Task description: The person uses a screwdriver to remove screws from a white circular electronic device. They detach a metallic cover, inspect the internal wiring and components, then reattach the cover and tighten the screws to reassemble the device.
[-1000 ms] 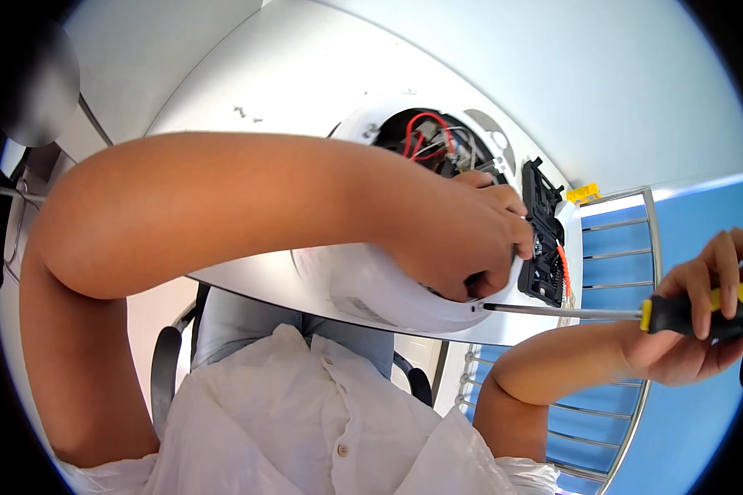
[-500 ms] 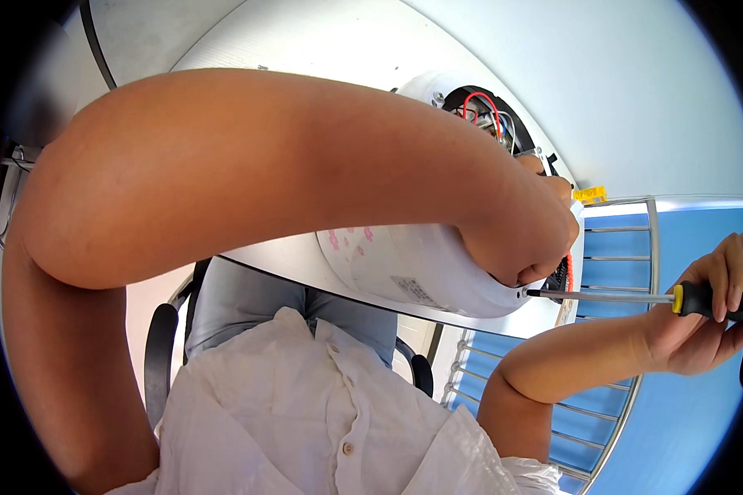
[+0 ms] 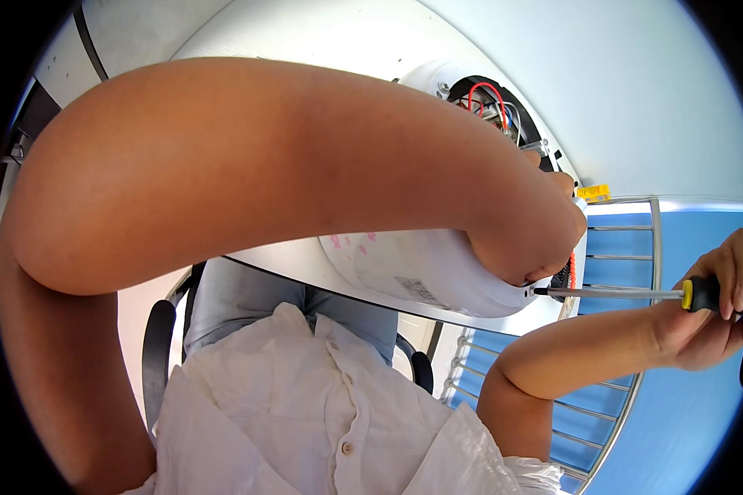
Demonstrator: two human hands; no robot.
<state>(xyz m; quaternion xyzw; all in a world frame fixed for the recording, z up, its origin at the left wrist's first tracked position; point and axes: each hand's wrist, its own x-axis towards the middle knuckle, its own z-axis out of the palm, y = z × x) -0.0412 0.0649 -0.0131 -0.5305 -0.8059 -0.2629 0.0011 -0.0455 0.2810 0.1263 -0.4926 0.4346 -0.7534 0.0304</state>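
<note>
My left arm stretches across the view, and my left hand (image 3: 545, 219) grips the rim of a white round appliance (image 3: 404, 268) with pink printed flowers. Red and white wires (image 3: 491, 107) show in its open top; much of it is hidden by my forearm. At the far right, my right hand (image 3: 710, 322) is closed on the yellow-and-black handle of a screwdriver (image 3: 611, 294). The screwdriver lies level, its dark tip at a small hole in the appliance's side, just below my left fingers.
The white table (image 3: 272, 33) curves under the appliance. A black case with orange (image 3: 568, 272) peeks out behind it, near a small yellow object (image 3: 594, 191). A metal railing (image 3: 619, 256) borders the table's right, by blue and white walls. A black chair (image 3: 157, 355) holds me.
Over the last second the appliance and my left hand have moved right, largely hiding the black case. The screwdriver has risen slightly and shifted right with them, its tip still at the hole.
</note>
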